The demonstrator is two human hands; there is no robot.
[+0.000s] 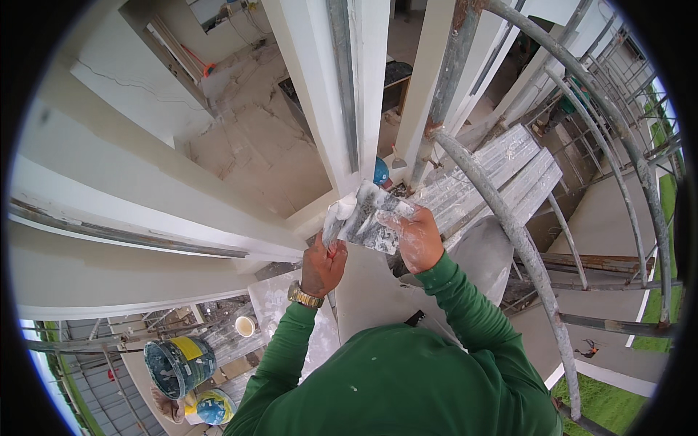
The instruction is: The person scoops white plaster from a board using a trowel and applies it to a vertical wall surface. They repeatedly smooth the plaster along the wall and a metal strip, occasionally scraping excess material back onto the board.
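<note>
In front of my chest both hands come together, each closed on a flat plastering tool. My left hand [322, 270], with a watch at the wrist, grips a putty knife [331, 227] whose blade carries white paste. My right hand [419, 238], smeared with white, holds a wider flat metal blade [369, 219], streaked grey and white, with the thumb across its face. The two blades meet or overlap at their edges; the right tool's handle is hidden. Just beyond them stands a white column [352, 87] with a grey strip up its middle.
Scaffold pipes [502, 200] curve along my right side, beside white-spattered metal planks [502, 163]. Lower left are a paint-stained bucket [163, 369], a blue and yellow tub [215, 407] and a pale round cup [246, 326]. A blue round object [381, 172] sits behind the column's foot.
</note>
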